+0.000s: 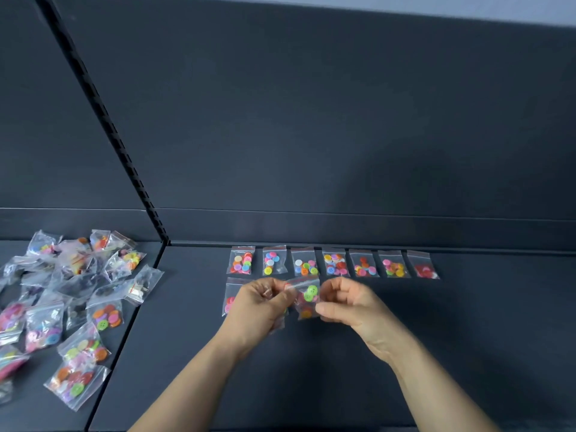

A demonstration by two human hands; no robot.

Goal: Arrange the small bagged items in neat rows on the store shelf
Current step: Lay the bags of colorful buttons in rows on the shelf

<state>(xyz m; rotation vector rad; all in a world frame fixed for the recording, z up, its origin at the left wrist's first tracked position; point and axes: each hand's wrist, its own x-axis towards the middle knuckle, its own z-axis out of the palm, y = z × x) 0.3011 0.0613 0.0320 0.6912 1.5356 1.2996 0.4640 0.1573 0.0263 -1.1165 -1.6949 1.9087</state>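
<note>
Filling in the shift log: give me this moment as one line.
left hand: pinches button bag | right hand: pinches same bag | back row: seven bags aligned | second row: started | loose pile: left shelf section

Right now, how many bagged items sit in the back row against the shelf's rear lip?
7, left to right: bag 1, bag 2, bag 3, bag 4, bag 5, bag 6, bag 7. Nothing covers that row.

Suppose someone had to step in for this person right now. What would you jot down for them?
The left hand and right hand both pinch one bag of buttons over the shelf.
Done: back row of seven bags, plus a front-row bag at the left end.
Left: place the held bag, then work through the loose pile on the left section.
</note>
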